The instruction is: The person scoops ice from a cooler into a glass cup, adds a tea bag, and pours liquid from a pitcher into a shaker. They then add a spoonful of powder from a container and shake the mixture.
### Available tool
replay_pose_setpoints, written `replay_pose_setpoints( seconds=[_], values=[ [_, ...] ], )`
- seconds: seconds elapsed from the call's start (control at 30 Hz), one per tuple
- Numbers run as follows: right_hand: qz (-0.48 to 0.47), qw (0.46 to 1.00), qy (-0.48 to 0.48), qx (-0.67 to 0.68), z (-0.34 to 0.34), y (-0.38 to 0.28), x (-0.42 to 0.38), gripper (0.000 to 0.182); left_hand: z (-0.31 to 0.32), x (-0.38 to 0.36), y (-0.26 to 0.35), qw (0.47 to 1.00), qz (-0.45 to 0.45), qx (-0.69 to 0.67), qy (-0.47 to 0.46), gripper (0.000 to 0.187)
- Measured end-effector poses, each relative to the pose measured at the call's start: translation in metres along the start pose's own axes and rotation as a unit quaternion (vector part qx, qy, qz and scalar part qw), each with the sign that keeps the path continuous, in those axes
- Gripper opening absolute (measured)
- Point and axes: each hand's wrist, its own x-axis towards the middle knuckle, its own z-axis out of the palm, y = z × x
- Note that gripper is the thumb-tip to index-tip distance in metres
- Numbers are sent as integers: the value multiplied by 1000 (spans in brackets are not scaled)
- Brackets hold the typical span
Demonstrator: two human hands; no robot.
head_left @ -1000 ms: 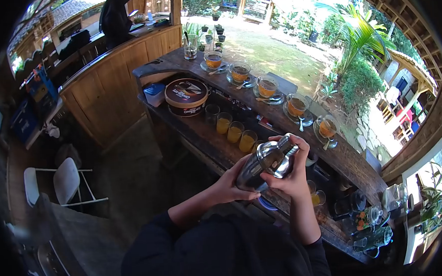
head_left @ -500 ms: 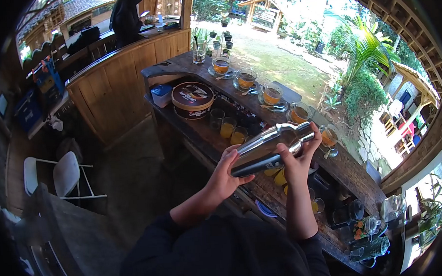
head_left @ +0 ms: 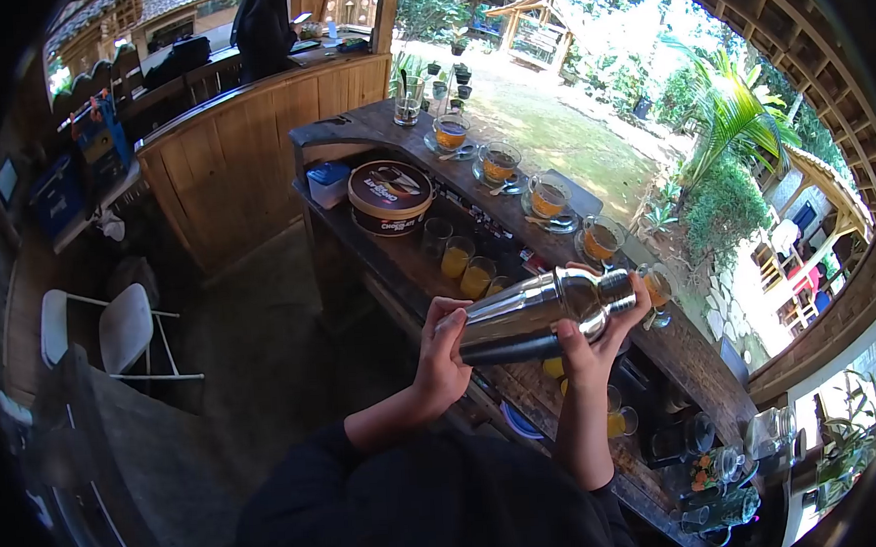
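A shiny metal cocktail shaker [head_left: 519,314] lies almost level between my two hands, its capped end to the right. My left hand [head_left: 442,357] is closed around its wide base. At the shoulder and cap my right hand [head_left: 595,340] grips it, thumb on the near side. Below and behind the shaker, glasses of yellow drink [head_left: 476,276] stand on the lower counter shelf, some partly hidden by it. Along the raised counter top runs a row of glass cups of amber drink [head_left: 500,161] on saucers with spoons.
On the shelf sit a round brown chocolate tub [head_left: 391,197] and a blue-lidded box [head_left: 329,183]. Glass jars [head_left: 721,467] stand at the lower right. A white folding chair [head_left: 127,329] is on the left. A person in dark clothes [head_left: 265,30] stands behind the far wooden counter.
The shaker has dropped slightly and turned closer to level, with both hands still on it. The view has shifted a little.
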Motion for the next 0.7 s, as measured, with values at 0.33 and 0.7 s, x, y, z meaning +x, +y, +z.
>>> replay_pose_setpoints(
  seconds=[0.33,0.7],
  values=[
    [-112,979,169,3,27,17,-21,80,6,-3,-10,997,46,50,42,17],
    [-62,994,40,86,3,-44,23,88,23,18,1,994,-86,-49,-46,24]
  ],
)
